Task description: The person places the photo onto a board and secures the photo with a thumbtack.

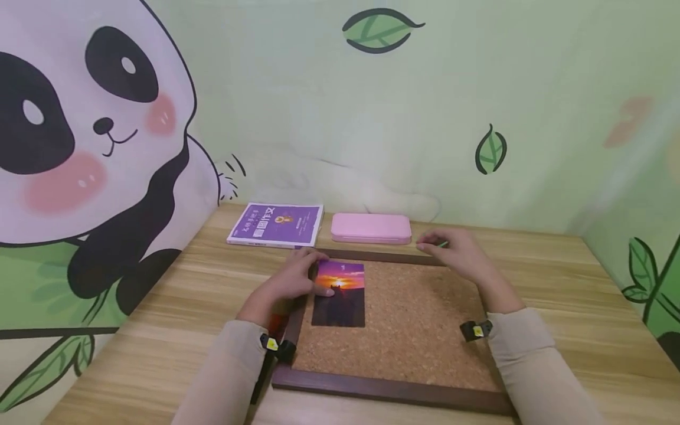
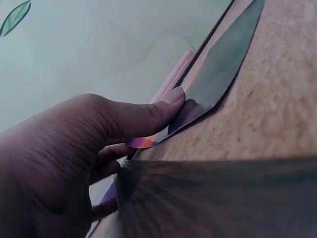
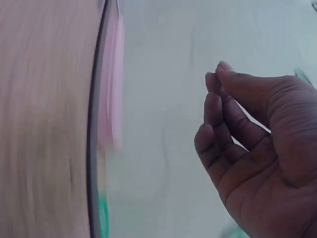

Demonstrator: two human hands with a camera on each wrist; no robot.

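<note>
A photo point(image 1: 338, 304) of a sunset lies at the left of a cork board point(image 1: 414, 330) with a dark brown frame. My left hand point(image 1: 289, 276) holds the photo's left edge, thumb on the print and the other fingers by the frame. Up close in the left wrist view, the photo point(image 2: 218, 64) looks bowed above the cork, the thumb of my left hand point(image 2: 74, 144) against it. My right hand point(image 1: 459, 251) hovers over the board's far right edge. In the right wrist view, my right hand point(image 3: 252, 134) has thumb and index fingertips together; nothing shows between them.
A pink pencil case point(image 1: 370, 228) lies behind the board, and a purple book point(image 1: 278, 225) is to its left. A small green thing point(image 1: 443, 244) shows by my right fingers, partly hidden. Behind the wooden table point(image 1: 563, 277) stands a painted wall point(image 1: 425, 147).
</note>
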